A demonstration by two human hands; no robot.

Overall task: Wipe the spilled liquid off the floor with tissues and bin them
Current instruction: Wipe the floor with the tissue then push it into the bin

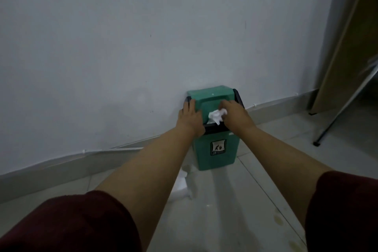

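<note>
Now both hands are at the green swing-lid bin against the wall.

Head view: the left hand [191, 117] lies flat, fingers straight, on the left side of the bin's lid [210, 98]. The right hand [233, 115] has its fingers curled round a crumpled white tissue [217, 116], held over the dark opening at the lid's front edge. The bin [216, 149] stands on the tiled floor [255, 200], touching the white wall [143, 37]. More white tissue [182, 184] lies on the floor just before the bin, partly hidden by the left forearm.
</note>
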